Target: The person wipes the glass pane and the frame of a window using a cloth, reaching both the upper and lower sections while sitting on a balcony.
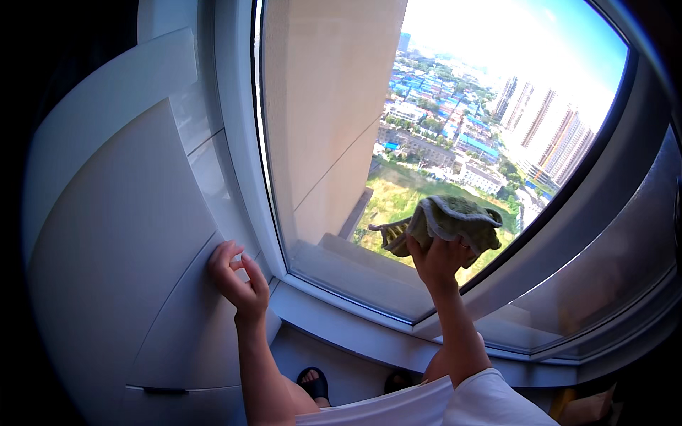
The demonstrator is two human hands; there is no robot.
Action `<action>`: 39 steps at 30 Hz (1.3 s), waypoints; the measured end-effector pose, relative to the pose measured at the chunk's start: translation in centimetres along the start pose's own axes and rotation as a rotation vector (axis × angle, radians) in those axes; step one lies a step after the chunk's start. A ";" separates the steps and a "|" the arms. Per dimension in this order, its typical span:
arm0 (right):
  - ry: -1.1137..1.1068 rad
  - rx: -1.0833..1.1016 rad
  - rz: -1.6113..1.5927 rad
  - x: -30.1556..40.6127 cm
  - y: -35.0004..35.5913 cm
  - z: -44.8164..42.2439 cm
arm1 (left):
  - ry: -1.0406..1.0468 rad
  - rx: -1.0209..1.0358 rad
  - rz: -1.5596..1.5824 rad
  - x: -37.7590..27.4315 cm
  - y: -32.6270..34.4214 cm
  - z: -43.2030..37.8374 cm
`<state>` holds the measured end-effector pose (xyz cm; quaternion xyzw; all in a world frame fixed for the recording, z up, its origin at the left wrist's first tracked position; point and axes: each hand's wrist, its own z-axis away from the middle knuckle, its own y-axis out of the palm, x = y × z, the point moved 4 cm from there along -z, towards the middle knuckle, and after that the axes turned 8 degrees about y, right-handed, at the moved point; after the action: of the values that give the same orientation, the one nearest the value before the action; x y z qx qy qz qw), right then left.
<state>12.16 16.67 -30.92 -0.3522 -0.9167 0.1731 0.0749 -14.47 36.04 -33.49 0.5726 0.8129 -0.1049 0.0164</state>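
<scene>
My right hand (441, 261) grips a bunched olive-green cleaning cloth (453, 213) with a pale border. The cloth is raised in front of the lower right part of a window pane (341, 106); whether it presses on the glass I cannot tell. One corner of the fabric hangs out to the left of my fingers. My left hand (242, 279) is by the pale cabinet front (176, 298), holding nothing. Its fingers are loosely curled, with a gap between thumb and fingertips.
A white window frame (240, 133) and low sill (341, 330) bound the glass, with a thick mullion (565, 207) to the right. Beyond it is a second pane (597, 298). A drawer handle (165, 391) is at lower left. My sandalled foot (313, 384) stands below the sill.
</scene>
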 end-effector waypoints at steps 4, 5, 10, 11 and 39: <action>0.243 0.154 -0.160 -6.2 -1.1 3.4 | -0.007 0.009 0.021 -0.2 -0.1 -0.1; 0.259 0.096 -0.101 -5.9 -0.5 3.7 | -0.004 0.001 0.013 -0.2 -0.2 -0.2; 0.219 0.017 0.023 0.7 1.4 1.6 | -0.033 -0.025 0.013 -0.2 0.3 -0.2; 0.170 0.053 -0.014 2.4 2.2 1.1 | -0.035 -0.028 0.007 -0.2 0.2 -0.2; -0.254 0.390 -0.403 10.7 4.7 2.2 | 0.017 -0.029 -0.013 -0.3 -0.2 -0.7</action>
<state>6.51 26.53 -34.50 -0.1178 -0.9196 0.3702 0.0589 -14.46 35.80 -32.77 0.5679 0.8181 -0.0884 0.0173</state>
